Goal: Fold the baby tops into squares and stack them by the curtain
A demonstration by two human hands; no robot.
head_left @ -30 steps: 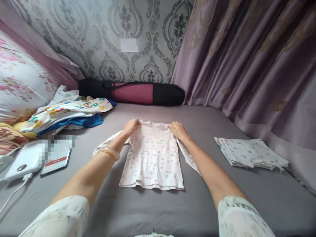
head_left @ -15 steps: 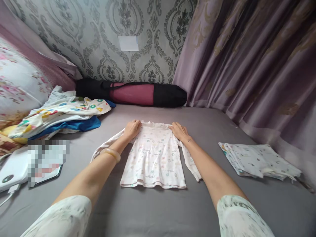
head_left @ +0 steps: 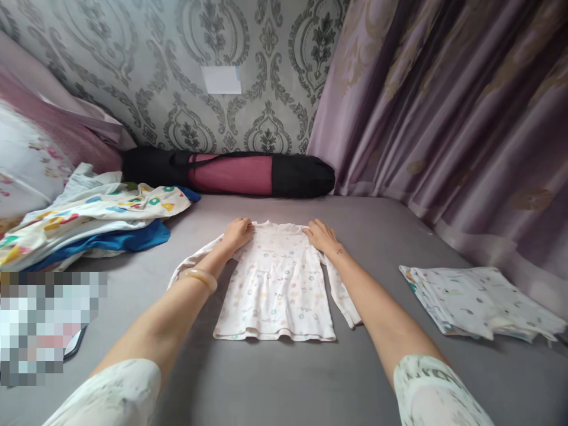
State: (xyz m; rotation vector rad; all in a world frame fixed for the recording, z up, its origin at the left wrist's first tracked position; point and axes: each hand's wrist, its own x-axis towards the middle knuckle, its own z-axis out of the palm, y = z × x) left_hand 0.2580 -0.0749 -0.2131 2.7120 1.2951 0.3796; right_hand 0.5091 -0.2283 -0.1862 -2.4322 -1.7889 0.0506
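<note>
A small white long-sleeved shirt (head_left: 277,284) with a pale coloured print lies spread on the grey bed sheet (head_left: 266,384), its neckline away from me and its hem toward me. My left hand (head_left: 238,233) is closed on the shirt's left shoulder, and my left forearm covers part of that sleeve. At the opposite shoulder my right hand (head_left: 321,235) pinches the cloth beside the collar. The right sleeve (head_left: 344,299) slants down along my right forearm and is partly hidden by it.
Loose clothes (head_left: 106,219) are heaped at the left, near a blurred-out device (head_left: 48,331). A folded stack of printed clothes (head_left: 479,299) lies at the right. A long black and red bag (head_left: 231,173) rests against the wall; a purple curtain (head_left: 421,118) hangs at the right.
The view has shifted slightly, so the side piles sit a little farther out and lower. Both hands stay at the shirt's shoulders, and the shirt lies nearly the same.
</note>
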